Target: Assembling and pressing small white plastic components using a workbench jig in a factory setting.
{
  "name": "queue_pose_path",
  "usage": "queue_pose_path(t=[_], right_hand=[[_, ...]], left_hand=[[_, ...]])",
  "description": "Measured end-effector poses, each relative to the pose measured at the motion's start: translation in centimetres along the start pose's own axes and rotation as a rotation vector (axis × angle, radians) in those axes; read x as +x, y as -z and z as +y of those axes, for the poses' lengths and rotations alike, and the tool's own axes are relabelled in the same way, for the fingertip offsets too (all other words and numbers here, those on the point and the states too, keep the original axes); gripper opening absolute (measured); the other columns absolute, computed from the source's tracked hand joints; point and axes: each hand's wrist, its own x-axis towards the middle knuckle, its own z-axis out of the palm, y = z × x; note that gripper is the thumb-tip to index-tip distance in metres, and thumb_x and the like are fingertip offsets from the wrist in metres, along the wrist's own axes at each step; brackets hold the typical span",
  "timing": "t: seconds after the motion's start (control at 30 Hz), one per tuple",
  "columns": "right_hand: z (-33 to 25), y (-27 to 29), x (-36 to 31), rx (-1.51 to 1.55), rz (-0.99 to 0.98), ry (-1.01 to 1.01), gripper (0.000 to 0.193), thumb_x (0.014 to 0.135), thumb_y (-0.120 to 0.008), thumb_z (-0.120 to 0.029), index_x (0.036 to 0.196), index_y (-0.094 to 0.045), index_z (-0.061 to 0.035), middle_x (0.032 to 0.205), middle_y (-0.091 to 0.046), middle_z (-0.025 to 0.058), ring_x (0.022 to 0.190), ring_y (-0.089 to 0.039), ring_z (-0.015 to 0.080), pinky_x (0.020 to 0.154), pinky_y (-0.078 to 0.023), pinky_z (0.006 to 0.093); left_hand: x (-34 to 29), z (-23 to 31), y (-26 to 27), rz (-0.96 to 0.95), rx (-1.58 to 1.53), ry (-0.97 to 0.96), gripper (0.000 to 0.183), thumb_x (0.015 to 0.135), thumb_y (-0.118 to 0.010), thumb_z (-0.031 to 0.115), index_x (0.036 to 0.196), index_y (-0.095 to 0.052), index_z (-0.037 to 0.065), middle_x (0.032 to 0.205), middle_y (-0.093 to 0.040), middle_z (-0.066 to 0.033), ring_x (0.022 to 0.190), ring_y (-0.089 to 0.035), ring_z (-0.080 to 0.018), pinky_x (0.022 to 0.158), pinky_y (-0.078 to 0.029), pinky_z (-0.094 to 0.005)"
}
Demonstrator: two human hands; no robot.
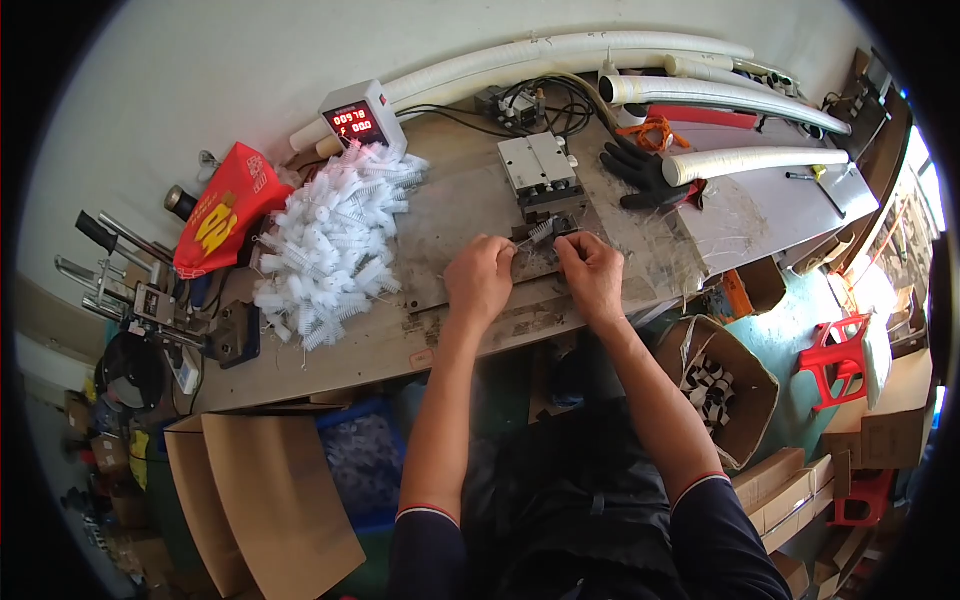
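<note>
Both of my hands are at the front of a small metal fixture (540,165) on the workbench. My left hand (480,282) is closed in a pinch left of the fixture's front end; what the fingertips grip is too small to make out. Opposite it, my right hand (594,278) is also pinched shut, its fingertips by the dark jaw of the fixture, and its contents are hidden. Between the two hands lies a small grey ribbed piece (541,232), like a coil or little brush. A big heap of white bristly spiral brushes (335,235) rests to the left.
A counter box with red digits (362,115) stands behind the heap, beside a red bag (232,210). Metal clamps (150,305) are at far left. Long pale tubes (740,160) and a dark glove (640,172) lie right. Cardboard boxes (285,500) stand below the bench.
</note>
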Motion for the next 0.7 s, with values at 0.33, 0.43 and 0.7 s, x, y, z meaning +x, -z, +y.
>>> queue_pose_path(t=[0.33,0.43,0.7], right_hand=[[0.16,-0.02,-0.06,-0.020,0.016,0.040,0.022,0.091,-0.072,-0.025,0.092,-0.075,-0.0032,0.066,-0.067,0.0100,0.063,-0.064,0.0181,0.065,-0.051,0.0343],[-0.20,-0.05,-0.24,-0.036,0.011,0.019,0.022,0.091,-0.072,-0.025,0.092,-0.075,-0.0032,0.066,-0.067,0.0100,0.063,-0.065,0.0185,0.066,-0.051,0.0342],[0.14,-0.17,-0.15,-0.025,0.018,0.034,0.022,0.091,-0.071,-0.025,0.092,-0.075,-0.0033,0.067,-0.068,0.0101,0.063,-0.065,0.0187,0.066,-0.051,0.0341]], left_hand=[[-0.25,-0.07,-0.55,0.071,0.011,-0.045,0.002,0.092,-0.067,0.012,0.092,-0.067,0.010,0.090,-0.063,-0.0086,0.085,-0.065,-0.0349,0.072,-0.052,-0.0452],[-0.33,-0.25,-0.50,0.074,0.020,-0.055,0.003,0.092,-0.067,0.011,0.092,-0.066,0.009,0.090,-0.063,-0.0085,0.085,-0.064,-0.0348,0.072,-0.052,-0.0456],[0.22,0.40,-0.97,0.035,0.049,-0.072,0.006,0.092,-0.067,0.011,0.090,-0.064,0.007,0.091,-0.063,-0.0092,0.087,-0.065,-0.0348,0.074,-0.052,-0.0453]])
